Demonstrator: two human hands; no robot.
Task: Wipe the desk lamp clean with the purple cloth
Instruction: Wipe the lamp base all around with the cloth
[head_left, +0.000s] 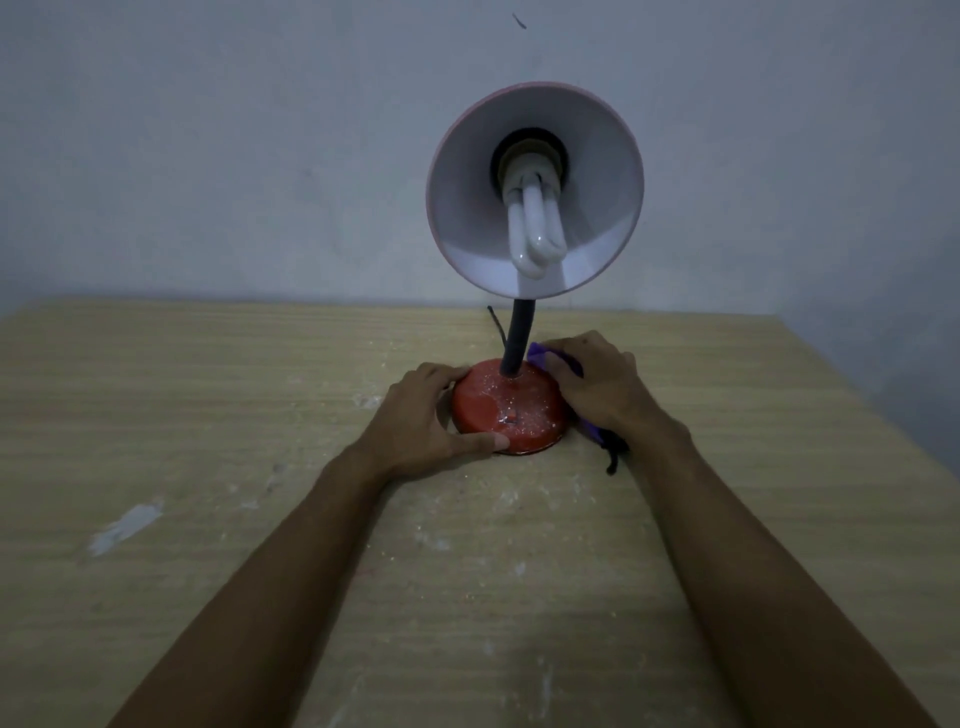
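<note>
Head view: my right hand (597, 387) holds the crumpled purple cloth (540, 356) in a closed grip against the right edge of the dusty red round lamp base (511, 413) on the table (208, 415), while my left hand (421, 421) clasps its left side.

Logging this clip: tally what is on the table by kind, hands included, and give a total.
Desk lamp: 1
Purple cloth: 1
Hands: 2, the left hand and the right hand
Total: 4
</note>
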